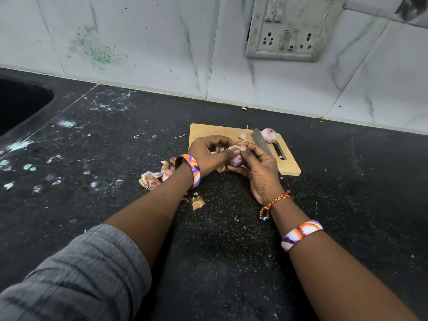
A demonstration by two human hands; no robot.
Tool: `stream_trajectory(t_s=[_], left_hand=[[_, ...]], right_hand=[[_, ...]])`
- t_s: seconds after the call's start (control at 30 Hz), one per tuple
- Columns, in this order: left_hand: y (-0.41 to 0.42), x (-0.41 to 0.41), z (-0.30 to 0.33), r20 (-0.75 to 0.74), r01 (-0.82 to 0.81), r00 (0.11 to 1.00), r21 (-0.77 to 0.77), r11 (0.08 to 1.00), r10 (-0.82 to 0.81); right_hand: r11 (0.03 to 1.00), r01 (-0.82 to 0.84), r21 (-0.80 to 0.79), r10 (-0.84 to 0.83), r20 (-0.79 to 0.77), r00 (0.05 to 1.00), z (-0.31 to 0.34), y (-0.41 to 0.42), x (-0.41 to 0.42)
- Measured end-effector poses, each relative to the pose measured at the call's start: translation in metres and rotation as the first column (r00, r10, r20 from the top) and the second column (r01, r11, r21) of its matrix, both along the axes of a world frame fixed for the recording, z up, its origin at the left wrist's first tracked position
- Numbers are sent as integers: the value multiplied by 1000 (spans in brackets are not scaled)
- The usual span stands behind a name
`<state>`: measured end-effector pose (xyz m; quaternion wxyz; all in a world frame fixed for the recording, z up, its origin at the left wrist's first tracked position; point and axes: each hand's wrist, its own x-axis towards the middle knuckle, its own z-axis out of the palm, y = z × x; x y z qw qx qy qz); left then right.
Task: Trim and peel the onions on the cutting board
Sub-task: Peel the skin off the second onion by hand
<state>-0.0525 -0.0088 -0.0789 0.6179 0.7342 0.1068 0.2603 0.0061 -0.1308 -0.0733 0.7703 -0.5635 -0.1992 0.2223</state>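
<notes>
Left hand and right hand both grip a round, glossy onion above the wooden board.

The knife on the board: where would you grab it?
Its handle end looks hidden behind the right hand, so only the blade shows on the cutting board. I'd judge: grip the handle from the near right, away from the edge.
</notes>
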Motion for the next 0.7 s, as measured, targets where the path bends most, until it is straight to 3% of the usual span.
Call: stream_trajectory(t_s=[0.23, 0.5, 0.7], left_hand=[[5, 2, -1, -20, -160, 987, 49, 986, 162], [7, 5, -3, -74, -223, 972, 32, 974, 224], [4, -1, 0, -32, -63, 998, -113, 992, 59]], right_hand=[[992, 60, -108, -29, 268, 963, -4, 3, -5], [998, 27, -50, -19, 155, 988, -4, -1, 0], [995, 94, -29, -90, 127, 988, -2, 2, -2]])
